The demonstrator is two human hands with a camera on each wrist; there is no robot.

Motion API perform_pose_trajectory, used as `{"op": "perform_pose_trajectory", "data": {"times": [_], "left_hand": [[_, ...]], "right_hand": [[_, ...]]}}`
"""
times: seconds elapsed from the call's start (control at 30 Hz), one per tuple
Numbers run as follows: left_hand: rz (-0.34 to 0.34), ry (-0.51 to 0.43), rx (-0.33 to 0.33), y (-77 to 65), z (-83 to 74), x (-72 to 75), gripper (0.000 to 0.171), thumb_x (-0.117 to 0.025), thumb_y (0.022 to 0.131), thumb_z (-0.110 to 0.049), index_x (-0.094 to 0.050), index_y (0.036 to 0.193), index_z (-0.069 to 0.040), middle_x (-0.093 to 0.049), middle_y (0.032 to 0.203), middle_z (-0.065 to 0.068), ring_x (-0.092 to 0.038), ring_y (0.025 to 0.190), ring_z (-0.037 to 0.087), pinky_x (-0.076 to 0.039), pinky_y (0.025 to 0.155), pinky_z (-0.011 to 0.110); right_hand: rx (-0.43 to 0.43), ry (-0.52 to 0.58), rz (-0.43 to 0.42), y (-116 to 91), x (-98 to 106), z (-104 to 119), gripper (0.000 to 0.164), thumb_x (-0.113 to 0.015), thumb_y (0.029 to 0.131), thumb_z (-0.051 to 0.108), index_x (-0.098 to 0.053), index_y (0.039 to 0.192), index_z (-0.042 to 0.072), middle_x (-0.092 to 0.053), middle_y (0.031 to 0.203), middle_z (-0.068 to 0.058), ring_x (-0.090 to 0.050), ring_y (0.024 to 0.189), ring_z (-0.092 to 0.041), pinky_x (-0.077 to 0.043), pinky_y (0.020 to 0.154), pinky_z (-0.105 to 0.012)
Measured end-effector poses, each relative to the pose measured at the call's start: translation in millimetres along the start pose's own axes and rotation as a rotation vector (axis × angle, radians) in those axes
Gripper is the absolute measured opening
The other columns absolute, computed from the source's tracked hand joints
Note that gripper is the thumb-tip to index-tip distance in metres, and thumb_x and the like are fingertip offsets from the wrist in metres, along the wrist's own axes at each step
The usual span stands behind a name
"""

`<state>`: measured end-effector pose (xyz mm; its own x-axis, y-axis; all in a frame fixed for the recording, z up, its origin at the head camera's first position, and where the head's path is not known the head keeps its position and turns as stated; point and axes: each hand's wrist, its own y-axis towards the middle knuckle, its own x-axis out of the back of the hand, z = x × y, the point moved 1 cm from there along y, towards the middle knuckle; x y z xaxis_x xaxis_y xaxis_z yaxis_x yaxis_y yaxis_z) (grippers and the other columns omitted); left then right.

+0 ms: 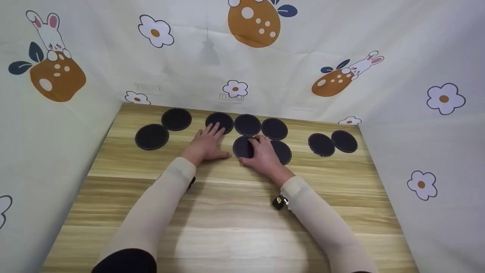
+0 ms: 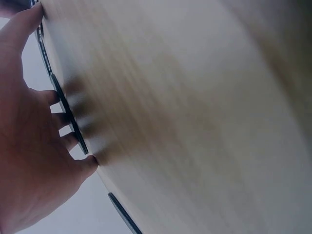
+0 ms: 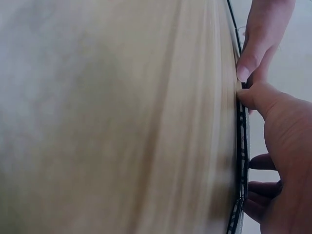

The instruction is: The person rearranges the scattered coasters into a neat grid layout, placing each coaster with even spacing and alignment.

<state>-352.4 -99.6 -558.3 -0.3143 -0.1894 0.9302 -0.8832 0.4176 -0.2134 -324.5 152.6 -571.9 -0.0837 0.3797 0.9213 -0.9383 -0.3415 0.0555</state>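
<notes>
My left hand (image 1: 206,146) rests its spread fingers on a black round coaster (image 1: 223,118) in the back row. Its thumb touches the wood in front. My right hand (image 1: 263,155) lies over two coasters of the front row, the left one (image 1: 242,146) and the right one (image 1: 283,152). The right thumb is at the near edge of the left coaster, while the fingers reach forward over the tops; in the right wrist view they touch the thin black edge line (image 3: 242,141). Two more coasters of the back row, a middle one (image 1: 247,124) and a right one (image 1: 274,128), lie beyond.
A pair of coasters, near one (image 1: 151,136) and far one (image 1: 176,118), lies at the left. Another pair, left one (image 1: 321,144) and right one (image 1: 344,141), sits at the right. Printed cloth walls (image 1: 288,83) enclose the wooden table (image 1: 235,212).
</notes>
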Motion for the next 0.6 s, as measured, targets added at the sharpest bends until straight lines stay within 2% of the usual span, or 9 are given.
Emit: {"op": "perform_pose_trajectory", "data": {"times": [0.2,0.6], "left_hand": [[-0.004,-0.019,-0.004,-1.2,-1.7,0.0,0.11,-0.07,0.098,-0.069,-0.023,0.177,-0.008,-0.009,0.185,0.019,-0.008,0.17,0.043,-0.015,0.132,0.068],[0.006,0.029,-0.005,0.9,-1.2,-0.4,0.111,-0.066,0.099,-0.072,-0.021,0.177,-0.008,-0.008,0.185,0.02,-0.008,0.169,0.045,-0.016,0.132,0.069]], "right_hand": [[-0.001,0.014,0.008,-0.6,-0.4,0.1,0.088,-0.086,0.093,0.055,-0.06,0.154,-0.002,-0.051,0.157,-0.022,-0.046,0.147,-0.038,-0.044,0.121,-0.048],[0.005,0.012,0.035,-1.1,1.5,0.1,0.089,-0.084,0.095,0.057,-0.057,0.157,-0.001,-0.05,0.159,-0.023,-0.044,0.149,-0.039,-0.044,0.122,-0.048]]}}
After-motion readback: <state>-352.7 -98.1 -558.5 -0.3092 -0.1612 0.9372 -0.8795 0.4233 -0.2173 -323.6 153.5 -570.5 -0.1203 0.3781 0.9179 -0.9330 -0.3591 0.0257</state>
